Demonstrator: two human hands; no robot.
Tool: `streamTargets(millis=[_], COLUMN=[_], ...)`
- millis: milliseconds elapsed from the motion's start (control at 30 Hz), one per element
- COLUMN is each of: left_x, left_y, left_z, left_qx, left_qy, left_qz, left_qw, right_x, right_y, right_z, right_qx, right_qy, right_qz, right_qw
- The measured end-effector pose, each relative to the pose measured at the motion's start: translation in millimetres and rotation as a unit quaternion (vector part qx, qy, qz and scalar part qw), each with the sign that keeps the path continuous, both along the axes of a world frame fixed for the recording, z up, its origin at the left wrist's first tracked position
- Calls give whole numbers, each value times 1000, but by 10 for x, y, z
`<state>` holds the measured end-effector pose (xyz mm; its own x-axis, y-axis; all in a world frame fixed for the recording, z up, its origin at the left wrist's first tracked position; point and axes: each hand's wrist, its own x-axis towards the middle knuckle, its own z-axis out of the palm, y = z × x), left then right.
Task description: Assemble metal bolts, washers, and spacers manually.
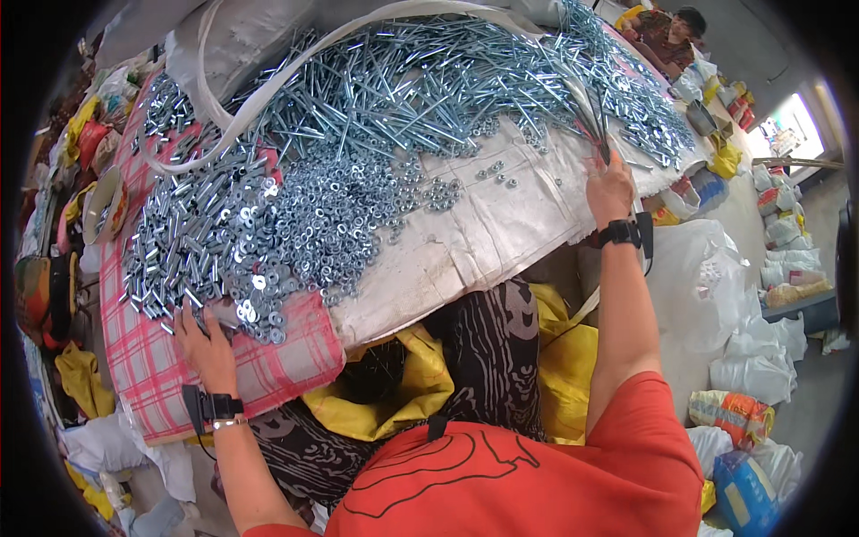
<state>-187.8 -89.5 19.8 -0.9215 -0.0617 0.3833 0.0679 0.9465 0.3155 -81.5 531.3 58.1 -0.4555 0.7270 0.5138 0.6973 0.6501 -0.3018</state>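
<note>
My left hand (208,347) is at the near edge of a heap of short metal sleeves (183,237), its fingers spread and touching the pieces there. Held up over the right side of the table is a bunch of long thin bolts (598,121), and my right hand (612,192) is closed around their lower ends. Behind them spreads a wide heap of long silvery bolts (385,80). Small washers (327,215) lie heaped in the middle, beside the sleeves. A few nuts (494,172) are scattered on the white sheet (474,228).
Pink checked cloth (286,345) covers the table's left side. A white strap (295,67) loops over the heaps. Below the near edge, a yellow sack (420,376) hangs open between my knees. Filled bags (729,416) line the right floor; another person (667,40) sits far right.
</note>
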Motion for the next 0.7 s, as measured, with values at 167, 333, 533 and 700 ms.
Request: streamTargets(millis=[167,333,533,700], left_x=[-6,-13,-33,9], left_y=[17,-28,0,11], left_z=[3,-3,-16,39], left_qx=[12,19,-36,-22], left_qy=[-1,5,19,7], left_qz=[-1,-15,-7,-10], left_qw=[1000,1000,999,1000], right_x=[-24,-59,-418,-1037], right_y=[301,292,-150,-739], right_z=[38,126,-81,-74], right_qx=[-19,11,68,35], right_qy=[-91,-188,48,-122], right_qz=[-30,-88,380,398], right_qw=[995,978,921,908])
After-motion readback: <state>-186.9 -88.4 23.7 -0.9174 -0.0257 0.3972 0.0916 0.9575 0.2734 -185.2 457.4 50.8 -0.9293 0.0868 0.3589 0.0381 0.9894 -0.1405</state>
